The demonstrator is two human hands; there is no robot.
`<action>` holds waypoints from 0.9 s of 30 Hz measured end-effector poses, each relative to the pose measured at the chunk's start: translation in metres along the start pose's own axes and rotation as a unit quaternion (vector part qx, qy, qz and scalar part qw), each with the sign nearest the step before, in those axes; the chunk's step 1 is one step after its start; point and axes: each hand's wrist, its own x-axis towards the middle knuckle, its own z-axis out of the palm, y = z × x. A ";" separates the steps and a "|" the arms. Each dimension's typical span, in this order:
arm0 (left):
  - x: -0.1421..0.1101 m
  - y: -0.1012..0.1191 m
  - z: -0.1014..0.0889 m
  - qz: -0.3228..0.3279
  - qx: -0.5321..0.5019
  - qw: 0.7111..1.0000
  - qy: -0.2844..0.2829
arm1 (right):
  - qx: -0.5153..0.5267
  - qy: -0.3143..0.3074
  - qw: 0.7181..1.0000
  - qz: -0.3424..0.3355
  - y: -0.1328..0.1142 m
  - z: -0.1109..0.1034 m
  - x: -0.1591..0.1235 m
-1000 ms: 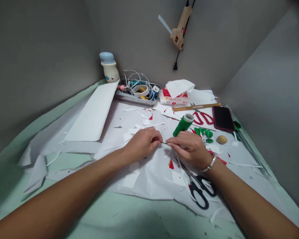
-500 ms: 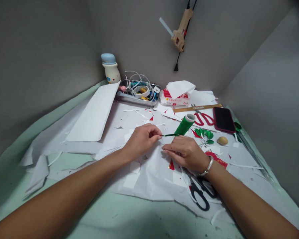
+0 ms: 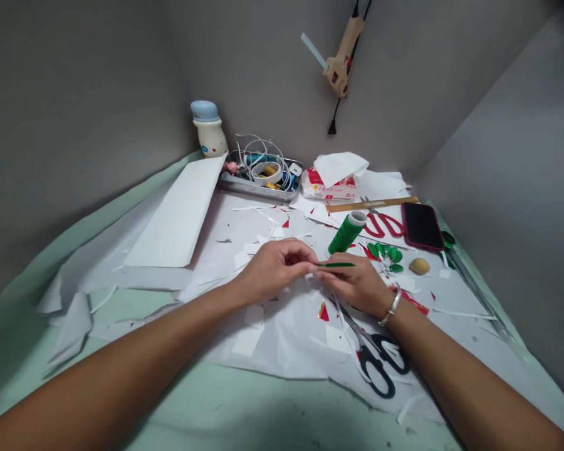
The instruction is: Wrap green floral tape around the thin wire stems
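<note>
Tissue packet [image 3: 329, 186] print unreadable; left hand [image 3: 277, 269], right hand [image 3: 352, 285] pinch green strip [image 3: 336, 264].

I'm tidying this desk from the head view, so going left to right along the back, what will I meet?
Baby bottle → metal tray → tissue pack → red scissors → phone

No words can be read clearly here. The tissue pack [image 3: 329, 178] near the far edge of the bench [image 3: 263, 407] has red printing, but it is too small for reading. The wooden ruler [image 3: 373, 203] has small marks, and the white bottle [image 3: 209, 134] has little signs; these I also cannot read.
</note>
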 end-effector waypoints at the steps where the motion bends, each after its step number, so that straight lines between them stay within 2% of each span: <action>1: 0.000 -0.001 0.000 -0.005 0.016 1.000 0.024 | -0.017 -0.019 1.000 -0.019 -0.003 0.001 0.000; 3: 0.001 -0.003 0.000 -0.005 0.065 0.996 0.067 | -0.047 -0.058 0.996 -0.058 -0.011 0.002 0.000; 5: 0.001 -0.006 0.000 0.007 0.119 0.989 0.088 | -0.074 -0.054 0.992 -0.085 -0.016 0.000 0.000; 7: 0.001 -0.009 0.000 0.026 0.169 0.982 0.081 | -0.085 -0.032 0.992 -0.091 -0.019 -0.003 0.000; 10: 0.000 -0.013 0.001 0.051 0.226 0.972 0.040 | -0.072 0.008 0.995 -0.066 -0.017 -0.008 0.000; 12: -0.001 -0.014 0.003 0.069 0.235 0.969 -0.008 | -0.052 0.032 0.997 -0.042 -0.012 -0.010 0.001; 15: -0.002 -0.011 0.004 0.084 0.188 0.975 -0.082 | -0.016 0.053 0.998 0.001 -0.003 -0.010 0.002; 17: -0.003 -0.006 0.004 0.079 0.131 0.984 -0.096 | 0.008 0.053 0.998 0.028 0.002 -0.009 0.002; 19: -0.003 -0.002 0.002 0.068 0.075 0.992 -0.076 | 0.025 0.033 0.998 0.037 0.005 -0.006 0.001; 22: -0.001 0.000 0.000 0.037 0.035 0.999 -0.015 | 0.011 -0.008 1.000 0.007 0.002 0.000 0.000; 25: 0.001 -0.004 -0.001 0.023 0.081 0.994 0.065 | -0.035 -0.049 0.997 -0.049 -0.007 0.002 -0.001; 27: 0.001 -0.008 -0.001 0.028 0.136 0.986 0.093 | -0.059 -0.056 0.994 -0.078 -0.012 0.001 -0.001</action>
